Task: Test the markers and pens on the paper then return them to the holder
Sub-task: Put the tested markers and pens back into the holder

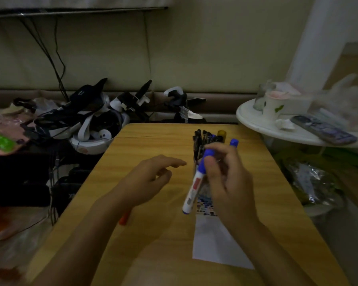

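So the right hand (225, 178) has its thumb and curled fingers wrapped around a fat white marker with a blue cap and a red-and-grey label (193, 186). The capped end sticks up past the thumb, and the blue butt end hangs down below the fingers, over the top of the white sheet of paper (213, 244). That paper lies on the light wooden table (153, 234) under the right wrist, with blue scribble patches at its far end, just below the fingers.

The left hand (153, 176) isn't holding anything. Its fingers are loose and mostly straight, hovering over the table with the tips pointing toward the marker, a small gap between them.

Right behind the right hand's fingertips is the holder packed with dark pens and blue-capped markers (209, 141); the hand hides the holder's body, so only the pen tops show. An orange marker (124, 218) peeks out from under the left forearm.
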Motion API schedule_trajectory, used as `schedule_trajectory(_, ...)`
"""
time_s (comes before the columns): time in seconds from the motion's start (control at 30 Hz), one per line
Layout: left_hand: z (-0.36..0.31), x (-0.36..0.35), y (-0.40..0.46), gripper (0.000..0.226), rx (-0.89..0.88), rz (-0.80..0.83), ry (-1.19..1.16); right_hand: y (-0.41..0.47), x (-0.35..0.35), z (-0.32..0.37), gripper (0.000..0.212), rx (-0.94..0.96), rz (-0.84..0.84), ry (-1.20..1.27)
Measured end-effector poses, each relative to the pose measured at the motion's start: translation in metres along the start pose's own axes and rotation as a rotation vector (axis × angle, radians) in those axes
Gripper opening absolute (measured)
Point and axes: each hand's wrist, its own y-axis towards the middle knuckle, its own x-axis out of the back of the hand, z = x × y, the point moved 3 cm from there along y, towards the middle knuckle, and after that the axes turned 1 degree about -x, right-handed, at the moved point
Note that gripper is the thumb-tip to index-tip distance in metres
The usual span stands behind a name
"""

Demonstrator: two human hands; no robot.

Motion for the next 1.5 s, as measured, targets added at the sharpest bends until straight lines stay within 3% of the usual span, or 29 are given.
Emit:
schedule_trajectory(0.3,-0.017,-0.018,0.008,0.027,-0.112,-0.011,-0.076,0.025,0.063,-0.006,0.013,-0.009,-0.364,0.082)
schedule_trajectory(0.5,-0.018,-0.019,0.011,0.042,-0.101,0.007,-0.031,0.033,0.084,-0.014,0.017,-0.026,-0.458,0.05)
schedule_trajectory(0.73,-0.016,-0.016,0.01,0.045,-0.092,-0.037,-0.045,0.034,0.08,-0.017,0.018,-0.013,-0.415,-0.045)
schedule_trajectory(1.17,-0.009,-0.012,0.009,0.05,-0.046,0.005,-0.012,0.029,0.051,-0.031,0.025,0.114,-0.09,-0.405)
schedule_trajectory(1.3,-0.003,-0.006,0.007,0.049,-0.028,0.0,-0.012,0.026,0.046,-0.031,0.02,0.19,-0.069,-0.561)
schedule_trajectory(1.5,0.033,0.022,-0.002,0.04,0.102,-0.082,0.013,0.025,0.046,-0.031,0.016,0.177,-0.076,-0.569)
